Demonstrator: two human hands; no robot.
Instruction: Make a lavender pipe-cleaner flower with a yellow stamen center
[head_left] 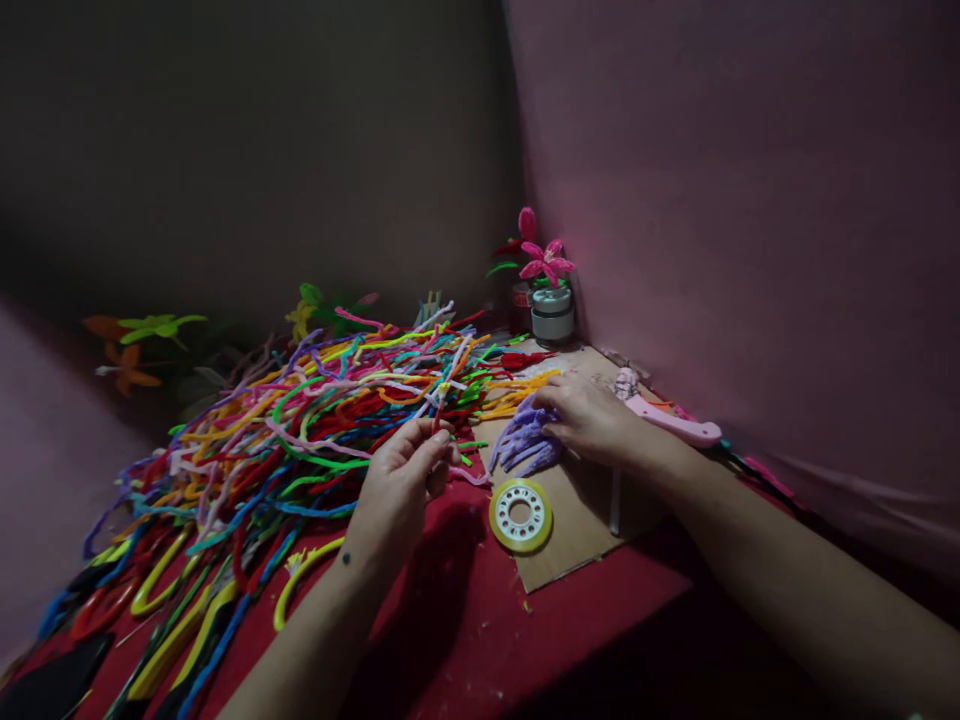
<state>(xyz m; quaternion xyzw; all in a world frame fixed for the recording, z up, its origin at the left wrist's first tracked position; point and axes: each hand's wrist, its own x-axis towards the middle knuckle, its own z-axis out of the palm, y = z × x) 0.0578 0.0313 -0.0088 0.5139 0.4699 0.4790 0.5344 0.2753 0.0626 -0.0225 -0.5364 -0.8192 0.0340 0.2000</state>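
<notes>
My left hand (pixel 409 465) is closed in a pinch around a thin dark red pipe cleaner stem (pixel 438 418) with a small yellow tip, held upright in front of the big pile. My right hand (pixel 589 415) reaches over the cardboard, its fingers curled onto a bunch of short purple pipe cleaners (pixel 525 442); the fingertips are partly hidden. Orange pipe cleaner pieces (pixel 517 398) lie just beyond that bunch. A roll of clear yellowish tape (pixel 543 528) with a white core lies flat between my hands, on the cardboard's left edge.
A large heap of multicoloured pipe cleaners (pixel 300 420) covers the left side. Yellow-handled tools (pixel 176 640) lie at front left. On the right is a pink-handled tool (pixel 675 422). A pink flower in a small pot (pixel 553 318) stands in the corner. Cardboard (pixel 562 562) rests on red cloth (pixel 442 650).
</notes>
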